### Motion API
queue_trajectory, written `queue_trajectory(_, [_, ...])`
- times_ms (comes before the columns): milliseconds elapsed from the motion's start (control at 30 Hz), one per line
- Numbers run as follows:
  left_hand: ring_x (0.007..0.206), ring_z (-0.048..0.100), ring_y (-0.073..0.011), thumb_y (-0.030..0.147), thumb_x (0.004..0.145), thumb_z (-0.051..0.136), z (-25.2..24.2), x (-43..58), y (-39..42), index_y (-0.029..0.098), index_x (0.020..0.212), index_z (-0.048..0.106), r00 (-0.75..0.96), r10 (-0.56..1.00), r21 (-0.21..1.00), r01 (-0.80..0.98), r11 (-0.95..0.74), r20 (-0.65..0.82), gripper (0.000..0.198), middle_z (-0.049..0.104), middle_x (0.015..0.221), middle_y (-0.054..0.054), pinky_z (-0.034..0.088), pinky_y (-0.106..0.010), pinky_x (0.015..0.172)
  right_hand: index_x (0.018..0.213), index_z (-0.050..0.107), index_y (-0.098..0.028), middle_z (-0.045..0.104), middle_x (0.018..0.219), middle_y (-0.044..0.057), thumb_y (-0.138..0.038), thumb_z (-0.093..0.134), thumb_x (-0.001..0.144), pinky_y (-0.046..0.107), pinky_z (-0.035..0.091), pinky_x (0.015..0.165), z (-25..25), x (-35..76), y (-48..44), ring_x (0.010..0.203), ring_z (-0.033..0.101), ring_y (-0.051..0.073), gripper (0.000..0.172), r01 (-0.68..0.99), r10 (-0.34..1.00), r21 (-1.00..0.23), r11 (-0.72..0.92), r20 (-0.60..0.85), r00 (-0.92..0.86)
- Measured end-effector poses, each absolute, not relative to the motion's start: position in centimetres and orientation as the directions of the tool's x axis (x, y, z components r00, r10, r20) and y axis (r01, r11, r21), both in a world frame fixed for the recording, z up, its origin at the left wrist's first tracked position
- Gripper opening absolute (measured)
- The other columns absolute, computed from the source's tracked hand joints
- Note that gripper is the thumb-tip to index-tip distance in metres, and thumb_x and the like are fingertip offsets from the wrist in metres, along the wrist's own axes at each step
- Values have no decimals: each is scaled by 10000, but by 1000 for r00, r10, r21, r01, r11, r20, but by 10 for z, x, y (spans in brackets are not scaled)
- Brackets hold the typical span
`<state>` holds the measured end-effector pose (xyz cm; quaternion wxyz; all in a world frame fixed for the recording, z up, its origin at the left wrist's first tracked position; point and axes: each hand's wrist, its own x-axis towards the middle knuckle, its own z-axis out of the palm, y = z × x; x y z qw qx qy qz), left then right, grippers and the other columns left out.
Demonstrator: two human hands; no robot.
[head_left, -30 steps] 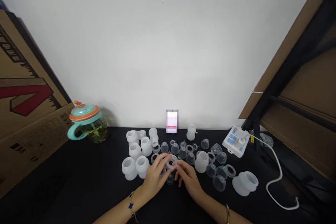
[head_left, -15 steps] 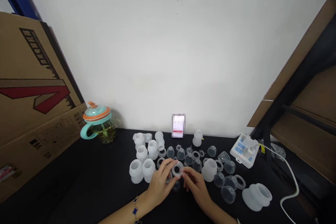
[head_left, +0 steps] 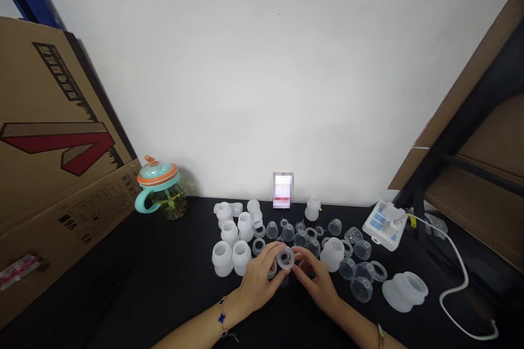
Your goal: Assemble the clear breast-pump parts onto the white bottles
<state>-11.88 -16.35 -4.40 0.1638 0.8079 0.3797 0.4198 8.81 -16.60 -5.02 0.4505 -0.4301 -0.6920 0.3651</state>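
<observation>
Between the fingers and thumb of my left hand (head_left: 262,277) is a translucent white screw ring (head_left: 285,257), its round opening turned toward me. My right hand (head_left: 317,279) meets the ring's right edge with its thumb and fingertips, so both hands grip it. To the left stand several white baby bottle bodies (head_left: 222,259) with open necks. Behind and beside my right hand lie clear domed caps (head_left: 361,289) and more loose rings (head_left: 379,271). Another bottle body (head_left: 332,254) is just right of my right hand. Some small parts under my hands are partly hidden.
A glass teapot (head_left: 164,188) with a teal handle stands at the back left beside a large cardboard box (head_left: 61,120). A blurred bright screen (head_left: 283,191) leans on the wall. At right are a power strip (head_left: 385,226), its white cable (head_left: 462,267) and a larger white bottle body (head_left: 404,291).
The camera view has shifted slightly, moving everything a little up and right. The ring stays in my hands, and my right fingers have spread around its right edge.
</observation>
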Motion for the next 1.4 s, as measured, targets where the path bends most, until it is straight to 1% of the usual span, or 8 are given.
queue_trajectory(67, [1009, 694, -216, 295, 959, 589, -45, -119, -163, 248, 1372, 504, 361, 755, 585, 480, -654, 547, 424, 619, 1325, -115, 624, -328, 785, 1271, 627, -251, 726, 981, 54, -486, 610, 927, 281, 523, 589, -54, 89, -165, 647, 613, 164, 417, 270, 926, -894, 358, 303, -225])
queue_trajectory(267, [1003, 689, -214, 324, 964, 596, -46, -118, -162, 253, 1378, 491, 370, 758, 581, 489, -650, 537, 433, 614, 1319, -115, 620, -347, 811, 1263, 647, -249, 731, 1013, 62, -454, 655, 891, 279, 531, 569, -54, 91, -165, 658, 619, 167, 425, 297, 925, -885, 357, 291, -244])
queue_trajectory(433, [973, 687, -215, 347, 958, 605, -44, -117, -161, 248, 1364, 504, 371, 764, 590, 487, -644, 528, 430, 619, 1306, -118, 615, -364, 813, 1258, 649, -259, 728, 1010, 63, -432, 662, 884, 261, 494, 498, -52, 91, -165, 658, 616, 175, 412, 314, 931, -884, 345, 280, -235])
queue_trajectory(633, [852, 674, -179, 370, 956, 609, -43, -116, -161, 245, 1345, 529, 355, 786, 630, 470, -618, 506, 416, 613, 1298, -115, 605, -327, 755, 1271, 636, -257, 725, 1042, 62, -427, 657, 900, 290, 534, 582, -55, 91, -164, 671, 618, 168, 409, 305, 922, -879, 366, 298, -246])
queue_trajectory(733, [813, 660, -165, 367, 956, 610, -44, -115, -159, 244, 1346, 529, 353, 782, 630, 464, -623, 514, 417, 611, 1295, -115, 598, -324, 755, 1267, 639, -252, 727, 1030, 58, -425, 661, 895, 288, 527, 577, -54, 90, -164, 660, 615, 165, 411, 311, 922, -876, 369, 303, -243])
queue_trajectory(1033, [782, 644, -164, 384, 964, 587, -49, -116, -156, 235, 1348, 529, 353, 782, 629, 465, -623, 513, 416, 609, 1305, -131, 599, -349, 773, 1267, 643, -265, 726, 996, 46, -422, 660, 904, 291, 516, 582, -51, 90, -164, 649, 616, 168, 395, 309, 916, -870, 385, 320, -242])
queue_trajectory(1200, [707, 618, -137, 391, 959, 591, -51, -115, -154, 241, 1345, 533, 352, 785, 626, 474, -619, 510, 417, 614, 1295, -118, 589, -321, 728, 1271, 643, -266, 727, 1039, 62, -413, 654, 904, 299, 525, 582, -56, 91, -162, 654, 621, 171, 396, 315, 910, -860, 402, 336, -242])
queue_trajectory(1400, [698, 609, -128, 386, 958, 592, -53, -115, -153, 249, 1345, 530, 341, 799, 653, 461, -601, 496, 414, 600, 1305, -109, 588, -307, 722, 1280, 636, -266, 719, 1082, 66, -377, 642, 913, 285, 516, 575, -56, 91, -160, 655, 613, 162, 384, 323, 908, -855, 406, 340, -244])
